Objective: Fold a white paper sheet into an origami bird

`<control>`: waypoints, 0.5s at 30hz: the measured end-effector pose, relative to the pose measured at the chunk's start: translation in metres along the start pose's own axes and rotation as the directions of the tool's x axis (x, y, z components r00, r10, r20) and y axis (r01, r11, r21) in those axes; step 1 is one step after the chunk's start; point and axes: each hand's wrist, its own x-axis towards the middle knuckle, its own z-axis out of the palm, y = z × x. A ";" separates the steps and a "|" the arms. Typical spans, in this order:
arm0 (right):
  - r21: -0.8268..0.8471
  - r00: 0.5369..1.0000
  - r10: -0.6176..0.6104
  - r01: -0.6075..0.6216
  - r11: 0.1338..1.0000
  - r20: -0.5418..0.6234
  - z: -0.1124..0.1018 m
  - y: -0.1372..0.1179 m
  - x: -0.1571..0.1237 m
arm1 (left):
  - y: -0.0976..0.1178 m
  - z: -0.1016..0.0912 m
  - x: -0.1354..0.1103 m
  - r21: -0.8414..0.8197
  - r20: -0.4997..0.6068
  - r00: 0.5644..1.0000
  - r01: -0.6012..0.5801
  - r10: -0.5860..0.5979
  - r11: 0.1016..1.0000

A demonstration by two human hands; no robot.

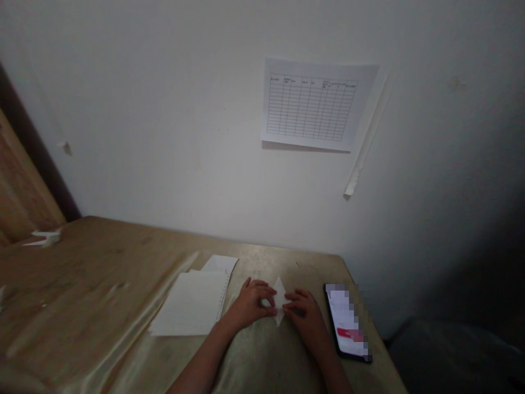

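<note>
A small white piece of folded paper (279,300), pointed at its top and bottom, lies between my two hands near the front of the table. My left hand (255,302) grips its left side, thumb and fingers closing at the edge. On the opposite side, my right hand (304,310) pinches the paper's right edge with thumb and fingertips. The fingers cover parts of both side edges. Left of my left forearm lies a stack of white paper sheets (191,303) with a torn, perforated right edge.
To the right, a phone (348,323) with a lit screen lies near the edge of the cloth-covered table (135,251). Behind, a printed table sheet (311,104) hangs on the wall. Paper scraps (47,237) lie at the far left, by a wooden piece (24,175).
</note>
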 end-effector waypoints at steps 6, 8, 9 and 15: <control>0.006 0.998 0.020 -0.020 1.000 -0.065 0.003 0.004 -0.003 | -0.002 0.005 0.000 0.063 -0.062 0.998 -0.007 0.011 0.998; -0.010 0.997 0.020 -0.021 1.000 -0.081 0.004 0.004 -0.003 | -0.002 0.008 0.000 0.083 -0.095 0.995 -0.003 0.011 0.997; -0.024 0.997 0.013 -0.015 1.000 -0.081 0.005 0.004 -0.003 | -0.002 0.009 0.001 0.091 -0.106 0.994 -0.005 0.015 0.996; -0.162 0.995 -0.034 0.018 0.987 -0.097 0.004 0.003 -0.004 | -0.008 0.016 0.004 0.120 -0.149 0.987 -0.034 0.052 0.992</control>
